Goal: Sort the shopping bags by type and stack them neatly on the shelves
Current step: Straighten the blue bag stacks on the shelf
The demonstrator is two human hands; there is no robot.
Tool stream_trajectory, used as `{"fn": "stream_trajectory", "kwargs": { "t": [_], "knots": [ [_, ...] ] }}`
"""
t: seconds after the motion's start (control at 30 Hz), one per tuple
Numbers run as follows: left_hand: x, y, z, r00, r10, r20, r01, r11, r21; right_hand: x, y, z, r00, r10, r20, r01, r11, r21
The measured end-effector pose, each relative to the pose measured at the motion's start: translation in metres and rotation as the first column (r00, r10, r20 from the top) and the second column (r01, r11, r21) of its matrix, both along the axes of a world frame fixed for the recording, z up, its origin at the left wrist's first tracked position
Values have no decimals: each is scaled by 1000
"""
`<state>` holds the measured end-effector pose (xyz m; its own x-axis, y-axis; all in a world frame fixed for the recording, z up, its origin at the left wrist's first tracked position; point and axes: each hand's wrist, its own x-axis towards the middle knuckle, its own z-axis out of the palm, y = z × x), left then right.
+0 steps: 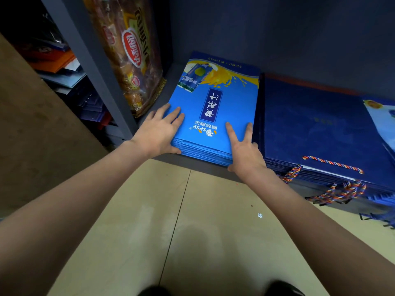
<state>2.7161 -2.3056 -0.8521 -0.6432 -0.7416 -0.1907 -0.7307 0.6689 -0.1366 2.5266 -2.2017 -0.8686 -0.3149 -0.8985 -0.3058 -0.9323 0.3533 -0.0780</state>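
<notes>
A stack of light blue paper shopping bags (230, 103) with an orange juice print lies flat on the bottom shelf (192, 163). My left hand (159, 131) grips the stack's near left corner, fingers on top and thumb against the front edge. My right hand (244, 150) holds the near right corner, two fingers spread on the top bag and thumb at the front edge. Right beside it lies a stack of dark navy bags (316, 124) with multicoloured rope handles (333, 163) hanging over the shelf front.
A brown and gold plastic bag (130, 52) stands upright left of the light blue stack, against a grey shelf post (94, 67). More bags are piled in the left bay (64, 67). Another light blue bag (382, 116) shows at far right. Beige floor tiles (192, 231) lie below.
</notes>
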Motion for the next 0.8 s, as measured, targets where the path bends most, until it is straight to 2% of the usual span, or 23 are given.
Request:
{"fn": "stream_trajectory", "kwargs": {
  "t": [0.4, 0.5, 0.6, 0.7, 0.8],
  "knots": [
    [10, -1, -3, 998, -48, -46, 49, 999, 11, -1, -1, 4, 1000, 5, 5, -5, 1000, 8],
    [16, 5, -8, 978, -182, -103, 168, 977, -130, -1, -1, 7, 1000, 4, 20, -4, 1000, 5],
    [16, 4, -16, 933, -348, -90, 302, 896, -325, -1, -1, 7, 1000, 3, 20, -3, 1000, 2],
    [6, 4, -16, 917, -392, -74, 346, 875, -340, -1, -1, 6, 1000, 0, 16, 0, 1000, 3],
    [0, 5, -21, 934, -344, -94, 309, 912, -269, -1, 0, 5, 1000, 3, 17, -3, 1000, -1]
  ]
}}
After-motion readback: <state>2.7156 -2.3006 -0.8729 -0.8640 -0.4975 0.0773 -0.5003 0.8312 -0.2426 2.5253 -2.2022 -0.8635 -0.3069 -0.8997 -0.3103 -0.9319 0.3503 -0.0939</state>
